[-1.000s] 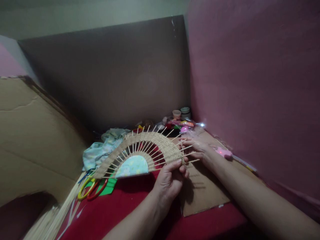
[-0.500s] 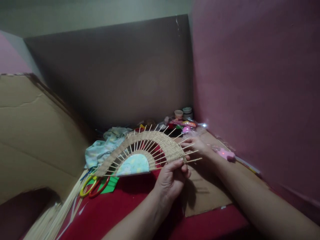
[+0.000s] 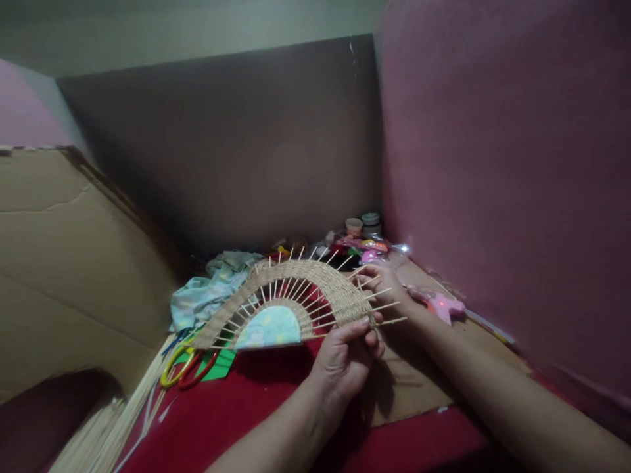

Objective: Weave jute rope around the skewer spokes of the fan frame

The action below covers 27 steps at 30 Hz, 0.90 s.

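A half-round woven fan piece (image 3: pixel 305 286) with thin stick spokes and a pale patterned centre (image 3: pixel 269 326) is held upright over the red cloth (image 3: pixel 231 414). My left hand (image 3: pixel 345 358) pinches its lower right edge, fingers closed on the weave. Behind the protruding stick ends, my right hand (image 3: pixel 387 286) has its fingers curled among them, touching the fan's right rim.
Brown cardboard (image 3: pixel 414 374) lies under my hands. Scissors with yellow and red handles (image 3: pixel 185 368) rest on green paper at the left, beside a bundle of sticks (image 3: pixel 98 437). A crumpled pale cloth (image 3: pixel 211 292), small pots (image 3: pixel 362 225) and a pink tool (image 3: pixel 441 305) sit behind.
The fan and both hands have shifted slightly right and down in view. My right hand has drawn closer to the fan's rim, fingers curling in.
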{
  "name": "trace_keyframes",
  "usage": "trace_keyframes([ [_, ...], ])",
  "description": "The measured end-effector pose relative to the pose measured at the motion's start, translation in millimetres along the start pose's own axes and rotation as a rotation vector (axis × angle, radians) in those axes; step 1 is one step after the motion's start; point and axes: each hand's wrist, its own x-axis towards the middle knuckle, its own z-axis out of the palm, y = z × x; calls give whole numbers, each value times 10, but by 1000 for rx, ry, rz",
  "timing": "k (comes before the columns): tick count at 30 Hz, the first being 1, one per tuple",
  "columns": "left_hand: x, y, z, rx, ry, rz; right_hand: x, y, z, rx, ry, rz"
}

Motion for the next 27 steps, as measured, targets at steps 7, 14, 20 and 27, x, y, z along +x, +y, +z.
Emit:
trace_keyframes([
  [7,4,-8,-18,-16,-23,-19,101,-40,6,131,39,-59],
  [14,6,-42,-58,-23,-41,-9,154,-10,78,394,107,-76],
  [20,14,-50,-54,-27,-48,-21,239,21,81,502,54,-85],
  [27,13,-47,-40,-30,-35,-13,234,-40,119,527,-55,-9],
])
